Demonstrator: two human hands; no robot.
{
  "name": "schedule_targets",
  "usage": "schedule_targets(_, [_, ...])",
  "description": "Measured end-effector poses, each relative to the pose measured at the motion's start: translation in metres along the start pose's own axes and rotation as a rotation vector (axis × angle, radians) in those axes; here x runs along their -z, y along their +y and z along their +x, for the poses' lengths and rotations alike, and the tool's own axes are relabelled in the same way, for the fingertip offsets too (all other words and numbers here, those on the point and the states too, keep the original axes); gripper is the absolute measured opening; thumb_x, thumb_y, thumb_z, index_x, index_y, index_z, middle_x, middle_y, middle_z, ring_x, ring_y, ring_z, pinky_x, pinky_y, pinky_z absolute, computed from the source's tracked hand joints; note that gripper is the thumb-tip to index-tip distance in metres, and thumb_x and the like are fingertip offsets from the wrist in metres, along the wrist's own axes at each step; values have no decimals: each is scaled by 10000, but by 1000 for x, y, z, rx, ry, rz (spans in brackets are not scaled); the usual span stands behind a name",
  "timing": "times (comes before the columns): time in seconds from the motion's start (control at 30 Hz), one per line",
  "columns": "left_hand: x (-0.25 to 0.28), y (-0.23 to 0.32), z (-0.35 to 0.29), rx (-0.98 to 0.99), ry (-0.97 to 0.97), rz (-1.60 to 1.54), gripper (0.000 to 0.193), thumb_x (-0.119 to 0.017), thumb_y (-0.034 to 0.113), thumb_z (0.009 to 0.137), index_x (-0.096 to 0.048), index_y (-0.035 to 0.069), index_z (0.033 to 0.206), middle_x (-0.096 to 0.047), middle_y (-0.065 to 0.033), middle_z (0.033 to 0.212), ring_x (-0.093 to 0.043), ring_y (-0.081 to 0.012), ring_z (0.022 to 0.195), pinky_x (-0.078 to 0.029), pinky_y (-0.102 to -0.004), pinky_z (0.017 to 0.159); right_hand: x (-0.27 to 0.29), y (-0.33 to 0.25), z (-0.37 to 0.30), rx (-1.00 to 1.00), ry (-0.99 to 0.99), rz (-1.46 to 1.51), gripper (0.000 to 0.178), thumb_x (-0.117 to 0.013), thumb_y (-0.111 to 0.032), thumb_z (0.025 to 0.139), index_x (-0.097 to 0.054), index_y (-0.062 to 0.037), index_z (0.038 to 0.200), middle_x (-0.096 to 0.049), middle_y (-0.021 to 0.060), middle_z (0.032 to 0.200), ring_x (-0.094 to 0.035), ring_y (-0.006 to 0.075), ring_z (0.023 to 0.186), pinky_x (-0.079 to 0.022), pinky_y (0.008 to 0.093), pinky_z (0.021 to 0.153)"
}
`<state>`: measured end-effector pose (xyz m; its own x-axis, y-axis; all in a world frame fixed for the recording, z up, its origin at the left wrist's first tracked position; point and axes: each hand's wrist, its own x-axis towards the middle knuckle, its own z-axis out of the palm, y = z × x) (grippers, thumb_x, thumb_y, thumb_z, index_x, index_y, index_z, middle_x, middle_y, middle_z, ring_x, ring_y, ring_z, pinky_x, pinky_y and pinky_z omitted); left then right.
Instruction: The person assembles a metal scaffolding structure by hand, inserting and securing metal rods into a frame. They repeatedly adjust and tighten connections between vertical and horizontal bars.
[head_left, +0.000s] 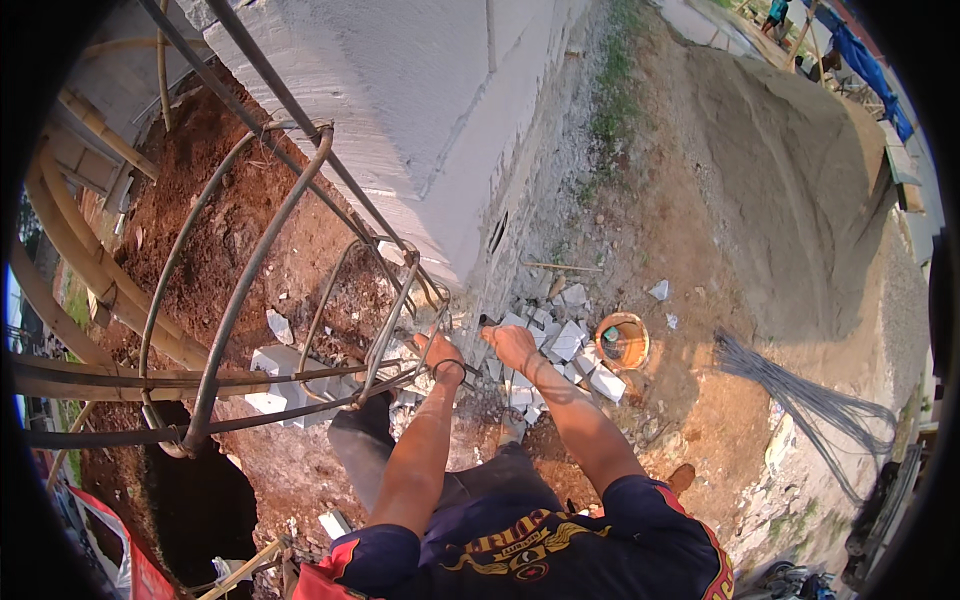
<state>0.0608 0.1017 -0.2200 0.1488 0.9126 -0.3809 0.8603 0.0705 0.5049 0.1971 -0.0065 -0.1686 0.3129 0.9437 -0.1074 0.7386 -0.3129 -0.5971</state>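
Note:
A rebar cage (262, 255) of long bars and bent stirrups reaches in from the left, its narrow end in front of me. My left hand (441, 356) is closed at that end, round one of its thin bars. Just right of it, my right hand (513, 346) is closed in a fist. A short dark tool end (486, 320) pokes out of this fist; its kind is hidden by the fingers. Broken white block pieces (568, 341) lie on the ground beyond and beside my right hand.
A pale wall corner (440, 130) stands ahead. To the right are an orange bucket (622, 341), a bundle of thin steel rods (800, 385) and a large sand heap (790, 190). Bamboo poles (85, 260) and a dark pit (205, 500) lie left. A distant person (776, 14) shows top right.

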Motion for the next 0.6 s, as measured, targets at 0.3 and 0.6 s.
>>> schedule_targets(0.3, [1,8,-12,-176,230,227,394,-502,79,834,-520,58,1227,-349,-253,1333,-363,-413,1199,-331,-435,994,6,7,7,28,25,-33,238,-465,-182,861,-638,-182,1026,-645,151,778,-618,351,723,-479,445,620])
schedule_targets(0.6, [22,36,-14,-33,57,332,211,-501,116,830,-650,1,927,-652,-214,874,-637,-346,784,-503,-439,706,-28,-35,-24,-108,-83,-21,470,-415,-106,869,-458,-221,1323,-634,201,762,-630,373,719,-505,456,626])
